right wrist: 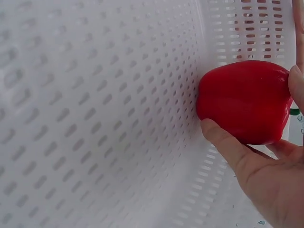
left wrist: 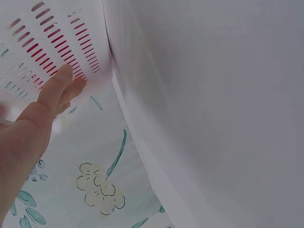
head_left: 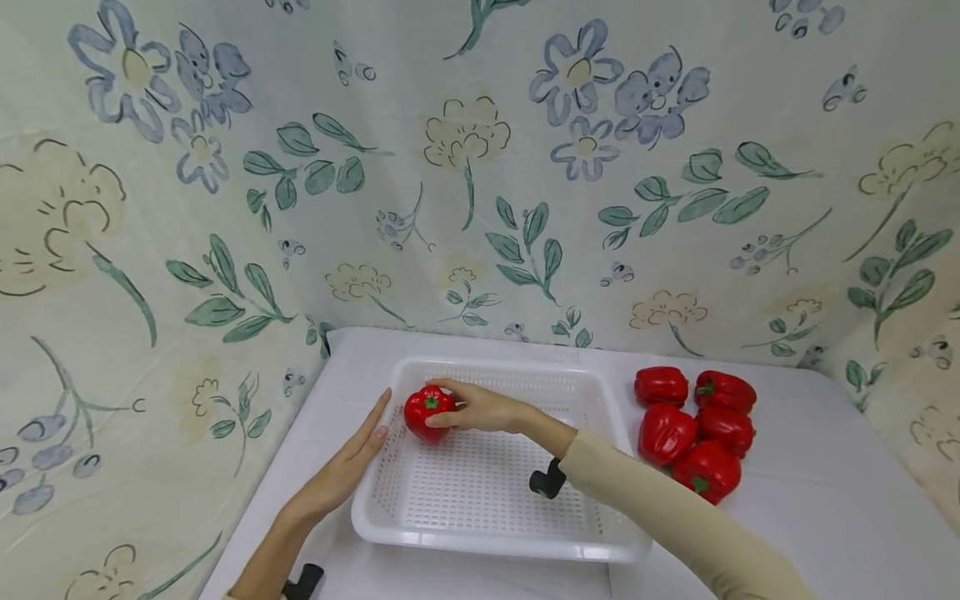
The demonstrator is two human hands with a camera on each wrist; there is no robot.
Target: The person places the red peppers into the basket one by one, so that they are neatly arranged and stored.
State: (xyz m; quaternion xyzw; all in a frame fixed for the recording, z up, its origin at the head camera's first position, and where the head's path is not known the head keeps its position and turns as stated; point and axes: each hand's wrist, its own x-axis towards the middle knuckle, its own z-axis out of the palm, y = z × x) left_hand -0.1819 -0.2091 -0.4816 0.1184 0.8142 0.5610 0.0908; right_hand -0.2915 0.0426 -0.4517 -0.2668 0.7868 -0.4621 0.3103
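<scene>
In the head view a red bell pepper (head_left: 426, 414) with a green stem is inside the white plastic basket (head_left: 495, 537), by its left wall. My right hand (head_left: 480, 407) grips the pepper from its right side. The right wrist view shows the thumb and fingers around the pepper (right wrist: 242, 102), its base close to the perforated floor. My left hand (head_left: 350, 467) lies along the outside of the basket's left wall, its fingers straight. In the left wrist view those fingers (left wrist: 57, 88) touch the slotted wall (left wrist: 28, 23), and red shows through the slots.
Several red bell peppers (head_left: 667, 433) sit in a group on the white table (head_left: 810, 467), right of the basket. Floral cloth (head_left: 450, 208) hangs behind the table and along its left side. A dark wrist camera (head_left: 547, 479) on the right sleeve hangs over the basket.
</scene>
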